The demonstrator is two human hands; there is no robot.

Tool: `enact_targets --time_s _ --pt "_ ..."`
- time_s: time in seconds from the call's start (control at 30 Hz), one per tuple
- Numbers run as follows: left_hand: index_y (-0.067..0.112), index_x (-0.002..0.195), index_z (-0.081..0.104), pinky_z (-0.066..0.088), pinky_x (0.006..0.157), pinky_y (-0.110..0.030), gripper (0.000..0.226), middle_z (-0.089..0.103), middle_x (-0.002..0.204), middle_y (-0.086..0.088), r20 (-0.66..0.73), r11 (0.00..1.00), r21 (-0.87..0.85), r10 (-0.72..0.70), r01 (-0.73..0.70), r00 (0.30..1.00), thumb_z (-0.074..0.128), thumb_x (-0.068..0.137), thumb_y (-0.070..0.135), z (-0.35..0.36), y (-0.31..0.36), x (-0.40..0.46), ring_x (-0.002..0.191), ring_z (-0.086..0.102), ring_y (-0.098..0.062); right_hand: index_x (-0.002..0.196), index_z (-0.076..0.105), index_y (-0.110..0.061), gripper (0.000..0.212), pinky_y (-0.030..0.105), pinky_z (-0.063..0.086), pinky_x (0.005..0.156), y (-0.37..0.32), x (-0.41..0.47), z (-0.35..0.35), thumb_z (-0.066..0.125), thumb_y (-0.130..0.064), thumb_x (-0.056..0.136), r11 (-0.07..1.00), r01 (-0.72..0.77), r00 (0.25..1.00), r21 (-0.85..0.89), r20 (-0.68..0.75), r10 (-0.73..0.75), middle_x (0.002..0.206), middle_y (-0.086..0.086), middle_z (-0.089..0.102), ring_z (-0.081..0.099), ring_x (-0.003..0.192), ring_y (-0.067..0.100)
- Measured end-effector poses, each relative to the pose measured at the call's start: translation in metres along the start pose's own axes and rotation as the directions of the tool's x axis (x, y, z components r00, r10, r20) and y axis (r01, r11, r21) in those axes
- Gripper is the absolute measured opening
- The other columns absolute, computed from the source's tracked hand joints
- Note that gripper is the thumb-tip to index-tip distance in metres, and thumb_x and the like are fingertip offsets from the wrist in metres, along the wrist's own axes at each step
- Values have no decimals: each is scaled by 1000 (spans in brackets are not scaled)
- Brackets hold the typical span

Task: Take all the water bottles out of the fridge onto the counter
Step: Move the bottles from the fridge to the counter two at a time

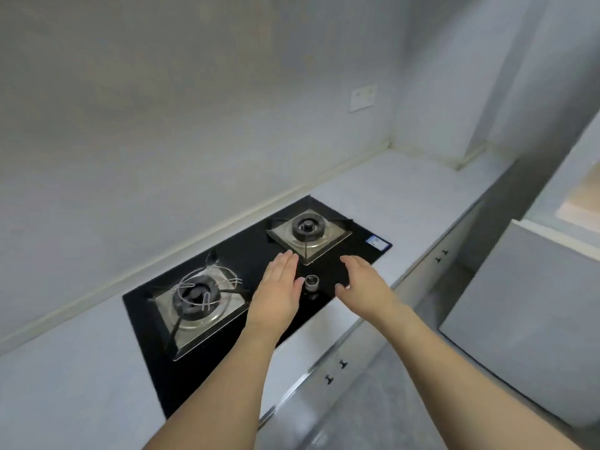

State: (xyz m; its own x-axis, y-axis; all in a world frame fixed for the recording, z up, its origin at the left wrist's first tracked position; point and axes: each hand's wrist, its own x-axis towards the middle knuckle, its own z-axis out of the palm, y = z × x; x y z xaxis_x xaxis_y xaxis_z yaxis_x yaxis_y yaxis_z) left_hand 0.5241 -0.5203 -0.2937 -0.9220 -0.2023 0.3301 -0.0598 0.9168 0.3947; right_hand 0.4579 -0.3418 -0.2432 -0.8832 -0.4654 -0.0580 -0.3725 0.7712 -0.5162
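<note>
Both hands, L [279, 287] & R [363, 284], empty, open over hob [253, 245].

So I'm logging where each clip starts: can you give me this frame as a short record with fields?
place: kitchen counter with a black two-burner hob
left hand: open, empty, palm down over the hob
right hand: open, empty, over the hob's front edge
between hands: hob knob
bottles: none in view
fridge: cannot tell; a grey unit stands at right
wall: socket plate
below counter: cabinet handles
</note>
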Motion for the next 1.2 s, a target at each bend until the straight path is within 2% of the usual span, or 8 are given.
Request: enact_targets --time_s 0.1,0.27,0.47,0.63,0.73,0.97,1.2 --pt "12 151 36 25 121 -32 52 36 157 -4 17 990 2 141 -141 990 48 103 30 25 56 27 148 28 -17 151 27 -11 65 29 24 115 50 -15 -37 54 -23 94 996 -87 994 27 -59 88 156 6 29 28 143 20" --pt "6 149 39 16 123 -31 50 37 156 -9 69 939 -43 345 -342 936 48 103 26 65 142 68 147 30 -22 150 29 -9 63 29 25 113 127 -39 -93 52 -20 92 966 -249 952 75 -164 259 154 8 32 29 142 22" --pt "7 148 39 17 123 -33 49 37 156 -9 101 857 -150 510 -494 854 45 104 28 108 215 111 147 30 -24 148 31 -7 64 32 28 114 192 -48 -138 54 -20 90 918 -366 886 155 -243 395 152 11 35 32 140 25" --pt "4 145 44 24 121 -39 53 43 151 -12 100 803 -223 583 -552 807 35 102 34 144 260 159 142 38 -28 149 29 -8 62 30 27 111 239 -32 -164 53 -20 92 888 -422 843 184 -281 459 154 10 32 30 141 24" --pt "6 145 44 27 120 -39 47 42 152 -11 91 773 -254 618 -582 781 47 103 25 167 284 195 143 37 -26 148 31 -7 60 28 27 109 267 -12 -184 53 -19 93 876 -444 817 188 -317 482 151 12 35 33 139 25" --pt "10 149 39 23 122 -36 49 37 156 -6 108 750 -314 638 -583 763 46 103 27 212 347 283 147 31 -21 148 30 -9 61 32 26 113 327 41 -245 54 -22 93 845 -505 756 175 -384 531 153 9 34 31 141 24" --pt "14 152 35 22 123 -35 52 32 160 -1 115 683 -387 702 -619 703 47 104 28 244 422 352 149 25 -19 149 30 -13 61 34 29 115 386 71 -304 53 -23 93 804 -556 664 212 -468 582 154 3 33 32 141 21"
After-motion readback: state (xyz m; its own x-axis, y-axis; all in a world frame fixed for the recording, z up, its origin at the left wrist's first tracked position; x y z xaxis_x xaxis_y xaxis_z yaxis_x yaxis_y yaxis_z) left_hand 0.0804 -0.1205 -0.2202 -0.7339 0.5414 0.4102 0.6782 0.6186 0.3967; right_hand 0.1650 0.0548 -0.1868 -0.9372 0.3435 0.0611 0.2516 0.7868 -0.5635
